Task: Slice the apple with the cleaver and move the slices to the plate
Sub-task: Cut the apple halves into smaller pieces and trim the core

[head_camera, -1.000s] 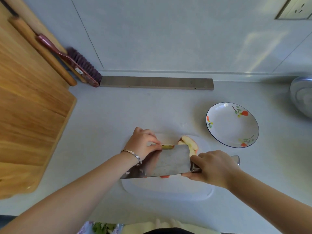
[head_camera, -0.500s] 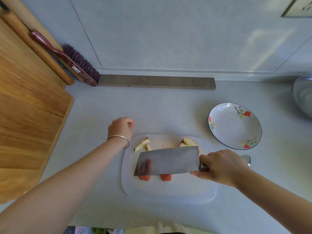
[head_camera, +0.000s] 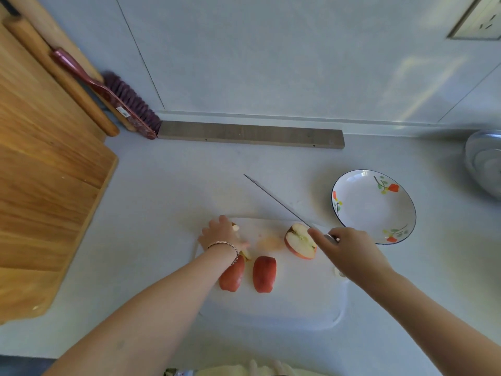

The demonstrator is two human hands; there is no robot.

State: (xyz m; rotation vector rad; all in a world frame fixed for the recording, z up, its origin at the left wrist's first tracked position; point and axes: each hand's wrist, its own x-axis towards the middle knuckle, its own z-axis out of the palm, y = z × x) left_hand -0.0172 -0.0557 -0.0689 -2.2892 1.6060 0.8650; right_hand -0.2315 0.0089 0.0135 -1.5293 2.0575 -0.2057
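A white cutting board [head_camera: 284, 302] carries two red apple wedges, skin up [head_camera: 231, 276] [head_camera: 264, 274], and a larger apple piece [head_camera: 299, 241] with its cut face up. My left hand [head_camera: 222, 234] lies over small apple pieces [head_camera: 235, 227] at the board's far left corner, fingers bent down; any grasp is hidden. My right hand [head_camera: 349, 253] grips the cleaver's handle. The cleaver [head_camera: 276, 200] is lifted and seen edge-on, pointing away to the far left over the larger piece. The flowered plate [head_camera: 349, 213] stands to the right of the board and holds nothing.
A big wooden board [head_camera: 40, 185] fills the left side, with a rolling pin [head_camera: 62, 77] and a brush [head_camera: 130, 104] leaning behind it. A grey strip [head_camera: 249, 134] lies along the wall. A metal bowl [head_camera: 485, 164] sits at the right edge.
The cleaver has turned from flat-on and low over the board to raised and edge-on. My left hand came back from beyond the board onto the small apple pieces.
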